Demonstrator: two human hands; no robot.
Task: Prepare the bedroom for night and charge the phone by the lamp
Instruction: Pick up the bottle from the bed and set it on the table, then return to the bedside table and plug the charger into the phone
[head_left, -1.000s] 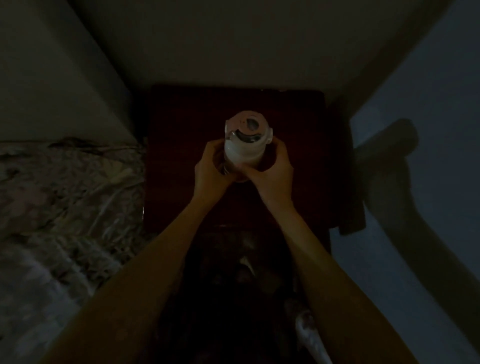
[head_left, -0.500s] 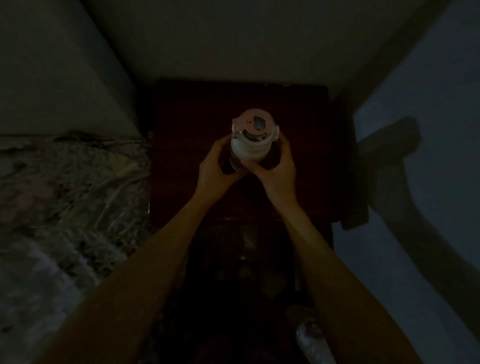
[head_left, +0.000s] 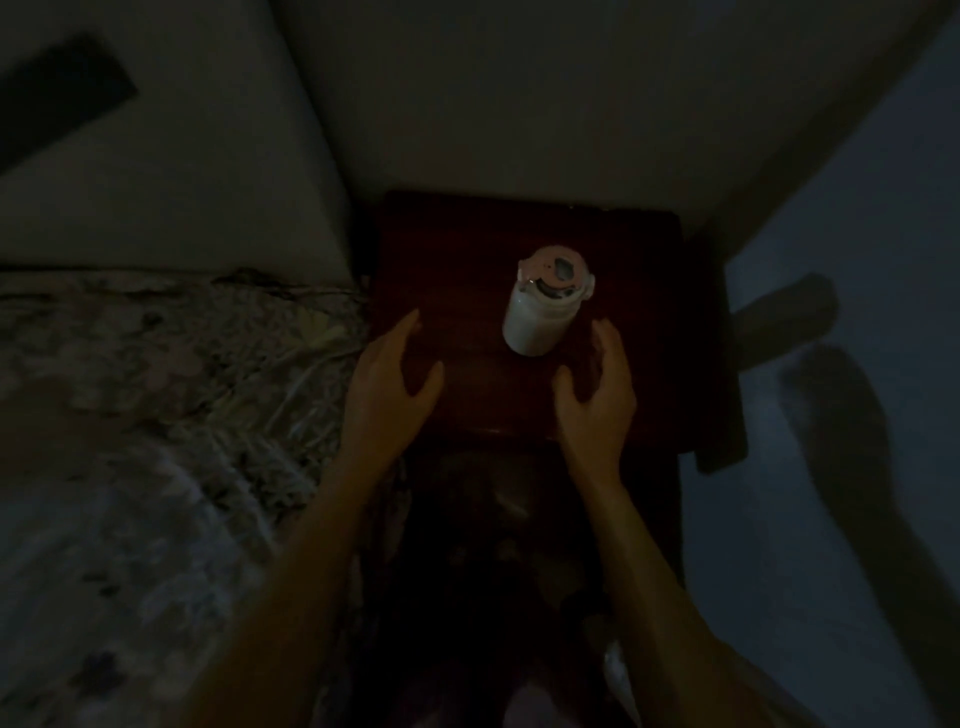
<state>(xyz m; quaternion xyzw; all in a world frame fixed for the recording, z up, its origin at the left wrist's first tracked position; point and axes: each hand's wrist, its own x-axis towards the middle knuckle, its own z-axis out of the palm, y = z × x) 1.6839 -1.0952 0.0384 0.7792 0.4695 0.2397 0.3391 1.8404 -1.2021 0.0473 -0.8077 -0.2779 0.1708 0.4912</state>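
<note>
White bottle-like lamp (head_left: 540, 312), pinkish cap, upright on dark red-brown nightstand (head_left: 457, 249), slightly right of centre of top. Touched by neither hand. No phone discernible; scene v. dim.

L hand (head_left: 387, 384): over front-left part of top, well left of lamp, fingers straight to relaxed, thumb splayed toward centre; nothing held. Contact w/ tabletop: cannot tell.

R hand (head_left: 597, 395): front-right of lamp, near but apart, fingers loosely curved, thumb pointing inward; nothing held. Both forearms bare, entering from bottom edge.

Nightstand set in corner betw. pale back wall (head_left: 519, 93) and light headboard (head_left: 182, 171). Bed w/ floral-pattern cover (head_left: 156, 389) immediately left of nightstand, edge just beside L wrist. Dark rectangular shape (head_left: 57, 98) at upper left on headboard side; identity unclear. Bluish floor (head_left: 831, 519) at right, w/ arm-shaped shadow (head_left: 852, 426) across it. Area below nightstand front too dark to resolve.
</note>
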